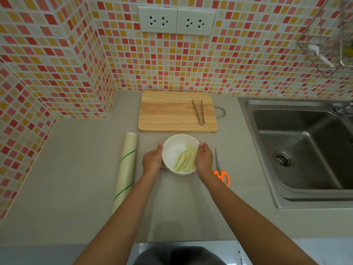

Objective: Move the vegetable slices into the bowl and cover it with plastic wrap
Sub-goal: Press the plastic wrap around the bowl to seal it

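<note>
A white bowl sits on the grey counter, with several pale green vegetable slices lying in its right half. My left hand cups the bowl's left side and my right hand cups its right side, so both hands hold it. No film is visible over the bowl. A roll of plastic wrap with green lines lies lengthwise to the left of the bowl, apart from my hands.
A wooden cutting board lies behind the bowl with metal tongs on its right part. Orange-handled scissors rest right of the bowl. A steel sink fills the right side. Tiled walls bound the counter at the back and left.
</note>
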`<state>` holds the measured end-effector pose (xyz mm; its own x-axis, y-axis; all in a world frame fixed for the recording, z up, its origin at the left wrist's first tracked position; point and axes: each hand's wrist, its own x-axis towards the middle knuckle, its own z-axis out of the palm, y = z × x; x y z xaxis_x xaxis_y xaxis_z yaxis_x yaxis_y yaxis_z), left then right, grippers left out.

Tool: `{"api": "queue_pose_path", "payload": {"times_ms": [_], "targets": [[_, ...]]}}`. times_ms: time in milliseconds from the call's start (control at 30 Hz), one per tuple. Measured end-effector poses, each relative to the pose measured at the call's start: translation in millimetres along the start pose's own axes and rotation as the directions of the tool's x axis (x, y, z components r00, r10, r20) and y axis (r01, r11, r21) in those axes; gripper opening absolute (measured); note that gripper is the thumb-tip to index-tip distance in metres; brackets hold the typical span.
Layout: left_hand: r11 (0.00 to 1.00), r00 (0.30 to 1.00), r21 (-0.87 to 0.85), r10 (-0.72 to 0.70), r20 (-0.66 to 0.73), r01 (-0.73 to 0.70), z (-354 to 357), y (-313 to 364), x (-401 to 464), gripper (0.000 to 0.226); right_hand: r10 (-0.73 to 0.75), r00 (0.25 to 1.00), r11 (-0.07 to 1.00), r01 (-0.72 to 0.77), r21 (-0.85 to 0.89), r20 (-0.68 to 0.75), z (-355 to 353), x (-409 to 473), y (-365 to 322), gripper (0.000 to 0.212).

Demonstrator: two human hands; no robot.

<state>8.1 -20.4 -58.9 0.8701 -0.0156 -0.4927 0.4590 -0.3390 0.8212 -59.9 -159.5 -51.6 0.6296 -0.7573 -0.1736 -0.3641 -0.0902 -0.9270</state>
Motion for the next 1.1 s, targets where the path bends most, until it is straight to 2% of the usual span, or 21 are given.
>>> {"api": "queue_pose_path", "payload": {"times_ms": [200, 367, 500, 567, 700, 833, 933, 1000, 1033, 1100], "targets": [[0.962, 0.999, -0.27, 0.029, -0.026, -0.035, 6, 1, -9, 0.041, 0.023, 1.0, 1.0, -0.023, 0.019, -0.014, -1, 2, 2, 0.031], [0.952, 0.999, -0.305, -0.007, -0.038, -0.004, 10, -1, -10, 0.04, 0.094, 0.996, 0.987, -0.093, 0.134, 0.003, -2, 3, 4, 0.032], [0.978, 0.999, -0.207, -0.024, -0.04, 0.015, 11, -1, -1, 0.033, 0.123, 0.992, 0.978, -0.127, 0.166, 0.034, -1, 3, 2, 0.034], [0.985, 0.996, -0.172, -0.014, -0.086, 0.0, 8, 4, 1, 0.026, 0.133, 0.991, 0.975, -0.137, 0.174, 0.031, -1, 2, 1, 0.036], [0.984, 0.955, 0.016, 0.176, -0.237, -0.178, 2, 15, 0, 0.019, 0.137, 0.99, 0.973, -0.14, 0.182, 0.028, 0, 2, 0, 0.035], [0.98, 0.958, 0.129, 0.176, -0.227, -0.149, 4, 13, -2, 0.02, 0.188, 0.979, 0.949, -0.203, 0.24, 0.083, -4, 2, -3, 0.033], [0.963, 0.912, 0.08, 0.269, -0.31, -0.257, -1, 14, -4, 0.017, 0.213, 0.968, 0.928, -0.243, 0.282, 0.13, -11, 7, -6, 0.04], [0.92, 0.864, 0.001, 0.369, -0.342, -0.393, -4, 13, -12, 0.029, 0.162, 0.981, 0.928, -0.188, 0.322, 0.107, -18, 10, -7, 0.039], [0.902, 0.868, -0.063, 0.39, -0.308, -0.427, -3, 12, -17, 0.034, 0.13, 0.984, 0.923, -0.164, 0.347, 0.121, -20, 10, -8, 0.037], [0.899, 0.916, -0.191, 0.367, -0.162, -0.394, 6, 7, -28, 0.04, 0.103, 0.974, 0.907, -0.176, 0.383, 0.204, -22, 10, -9, 0.035]]}}
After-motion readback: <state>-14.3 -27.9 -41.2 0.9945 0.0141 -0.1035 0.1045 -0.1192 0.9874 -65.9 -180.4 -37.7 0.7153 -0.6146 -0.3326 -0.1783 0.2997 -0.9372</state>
